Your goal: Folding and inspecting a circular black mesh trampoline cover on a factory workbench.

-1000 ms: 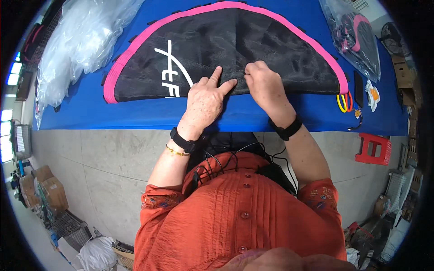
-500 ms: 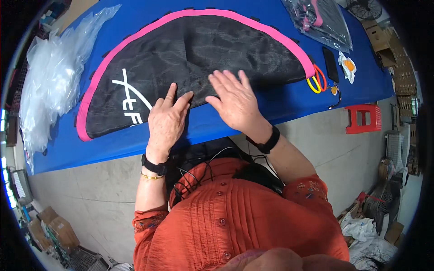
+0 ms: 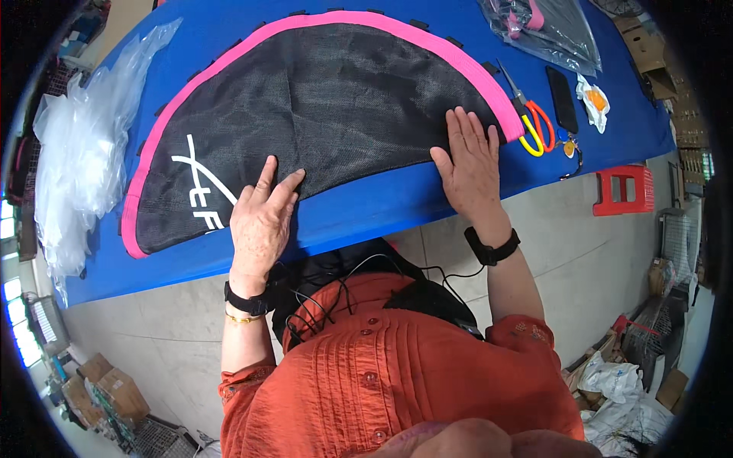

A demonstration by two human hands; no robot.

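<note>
A black mesh fabric piece point(image 3: 351, 99) with a pink border lies folded into a half circle on the blue-covered table. White lettering shows at its left, and small dark tabs stick out along the curved edge. My left hand point(image 3: 262, 221) rests at the straight near edge, index and middle fingers stretched onto the mesh, the others partly curled. My right hand point(image 3: 472, 162) lies flat on the right end of the fabric, fingers extended and close to the pink border. Neither hand grips anything. Just right of the fabric lie scissors point(image 3: 539, 126) with red and yellow handles.
Clear plastic bags point(image 3: 84, 160) are heaped on the table's left. At the right lie a dark phone point(image 3: 562, 99), keys point(image 3: 569, 147), and an orange item in a white wrapper point(image 3: 595, 101). A plastic-bagged pink and black item point(image 3: 546, 34) sits beyond. A red stool point(image 3: 624, 190) stands on the floor.
My right hand has slid right along the fabric and come down flat near its right end. The left hand keeps its place on the cloth. More of the scissors shows.
</note>
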